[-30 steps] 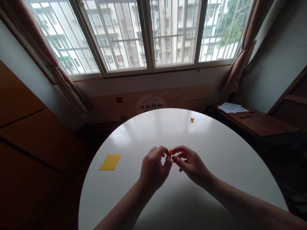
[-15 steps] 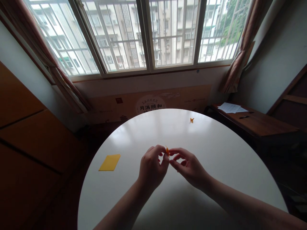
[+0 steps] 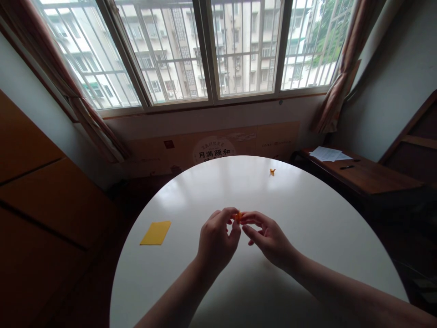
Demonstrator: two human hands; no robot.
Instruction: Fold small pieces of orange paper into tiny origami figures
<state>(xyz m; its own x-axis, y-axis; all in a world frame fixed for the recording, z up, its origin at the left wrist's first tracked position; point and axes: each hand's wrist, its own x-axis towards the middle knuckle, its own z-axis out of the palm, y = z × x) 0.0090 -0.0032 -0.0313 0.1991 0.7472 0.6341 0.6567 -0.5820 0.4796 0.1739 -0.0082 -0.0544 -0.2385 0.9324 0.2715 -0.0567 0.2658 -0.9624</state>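
Observation:
A small folded piece of orange paper (image 3: 238, 217) is pinched between the thumb and forefinger of my left hand (image 3: 218, 234), above the white round table (image 3: 300, 218). My fingers hide much of it. My right hand (image 3: 271, 237) is beside it, with the forefinger tip at the paper's right side and the thumb apart, lower down. At the table's far right part stands a small orange origami bird (image 3: 272, 172). Yellow square paper (image 3: 155, 233) lies flat to the left of my hands.
Past the table's right edge is a wooden desk (image 3: 375, 175) with white sheets (image 3: 329, 154) and a dark, thin object (image 3: 347, 167) on it. A printed cardboard panel (image 3: 184, 148) lies beyond the table, below the barred window. Wooden cabinets (image 3: 37, 191) stand at left.
The folded paper has turned in my left fingers, and its upright thin tip no longer shows. My right thumb has moved slightly away from my left thumb.

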